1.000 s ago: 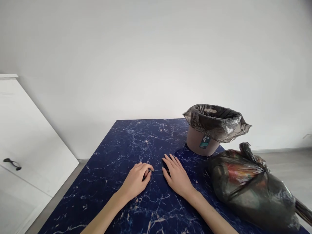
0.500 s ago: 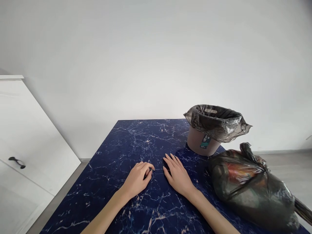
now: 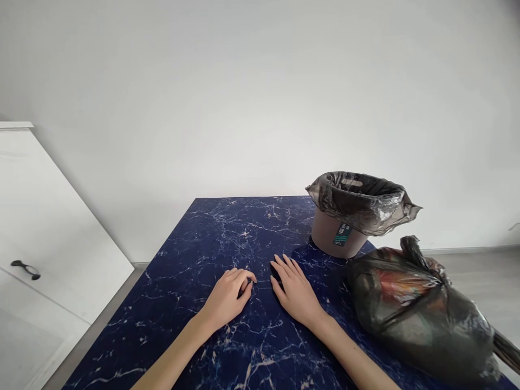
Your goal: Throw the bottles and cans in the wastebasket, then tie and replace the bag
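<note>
A dark blue marble-patterned table (image 3: 252, 230) lies under both of my hands. My left hand (image 3: 228, 295) rests on it with the fingers loosely bent. A small gap shows between its thumb and forefinger, and I see nothing held there. To its right, my right hand (image 3: 296, 290) lies palm down, fingers stretched out and slightly spread, also holding nothing. Beyond the right hand stands a brownish trash bin (image 3: 325, 235), its rim covered by a dark translucent liner (image 3: 365, 208). Nearer to me on the right is a filled, knotted black garbage bag (image 3: 422, 319), apart from my right forearm.
At the left stands a white cabinet (image 3: 44, 216) with a black handle (image 3: 25, 269). A plain pale wall (image 3: 244, 97) rises behind the table. Grey floor (image 3: 479, 276) shows at the right. The bag's thin dark end (image 3: 506, 349) reaches past the table's right edge.
The view has shifted very slightly. Both hands, the bin and the garbage bag keep their places on the table.
</note>
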`<control>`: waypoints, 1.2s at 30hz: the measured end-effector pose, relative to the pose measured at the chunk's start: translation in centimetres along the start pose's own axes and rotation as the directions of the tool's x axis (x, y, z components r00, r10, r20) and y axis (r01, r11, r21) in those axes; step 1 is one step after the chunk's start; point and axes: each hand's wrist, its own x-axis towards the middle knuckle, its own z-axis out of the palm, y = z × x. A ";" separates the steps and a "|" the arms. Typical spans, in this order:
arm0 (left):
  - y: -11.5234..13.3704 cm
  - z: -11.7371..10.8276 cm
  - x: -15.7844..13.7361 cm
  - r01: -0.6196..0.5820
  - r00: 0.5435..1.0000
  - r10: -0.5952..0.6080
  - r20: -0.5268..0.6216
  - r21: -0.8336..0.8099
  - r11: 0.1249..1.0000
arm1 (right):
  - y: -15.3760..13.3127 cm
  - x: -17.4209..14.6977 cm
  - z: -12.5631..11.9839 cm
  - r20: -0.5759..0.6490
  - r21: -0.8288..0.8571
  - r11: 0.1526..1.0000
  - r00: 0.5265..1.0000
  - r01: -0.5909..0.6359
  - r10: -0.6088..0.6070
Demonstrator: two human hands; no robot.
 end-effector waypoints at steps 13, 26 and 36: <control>-0.1 0.1 0.0 -0.023 1.000 0.023 -0.011 0.005 1.000 | -0.1 0.1 -0.2 0.005 -0.001 1.000 1.000 -0.003 0.003; -0.2 0.2 0.0 -0.026 1.000 0.026 -0.009 0.008 1.000 | -0.1 0.0 -0.4 0.016 0.016 1.000 1.000 -0.008 0.008; -0.2 0.2 0.0 -0.039 0.999 0.039 -0.020 0.012 0.999 | -0.1 0.1 -0.3 0.006 0.009 1.000 1.000 -0.004 0.004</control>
